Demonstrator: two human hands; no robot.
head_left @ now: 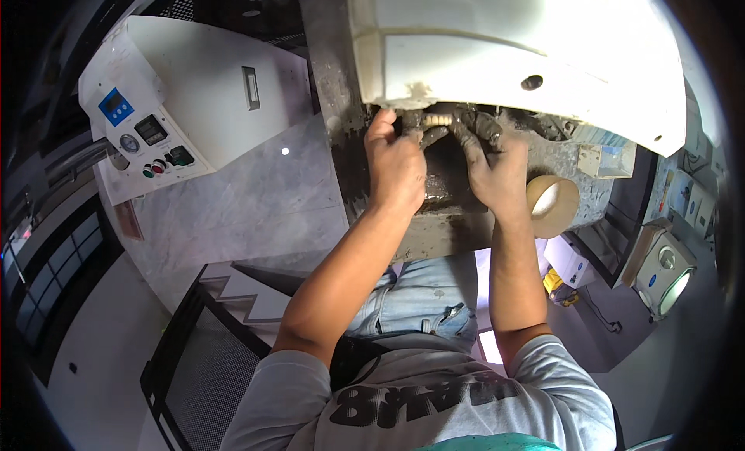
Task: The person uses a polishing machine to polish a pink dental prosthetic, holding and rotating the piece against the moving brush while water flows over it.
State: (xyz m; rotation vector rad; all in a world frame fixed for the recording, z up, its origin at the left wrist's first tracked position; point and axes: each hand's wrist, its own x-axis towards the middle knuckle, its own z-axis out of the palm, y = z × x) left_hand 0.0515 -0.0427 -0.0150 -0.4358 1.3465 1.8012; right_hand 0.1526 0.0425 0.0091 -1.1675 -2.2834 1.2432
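Both of my hands are just below the front edge of a large white machine housing (466, 55), their fingertips coated in grey-brown slurry. My left hand (396, 160) has its fingers closed on a small pale, ridged piece (437, 120), partly hidden by the fingers. My right hand (490, 164) bends its muddy fingers onto the same piece from the right. Wet dark slurry covers the grimy surface (431, 187) beneath them. Right of my right hand sits a round tan container (552, 205) with a white inside.
A white machine with a control panel (155, 148) stands left on a grey marble surface (264, 210). A small pale box (605, 160) sits right of my hands. Further right stands a beige machine with a light (663, 272); a black mesh frame (202, 358) is at lower left.
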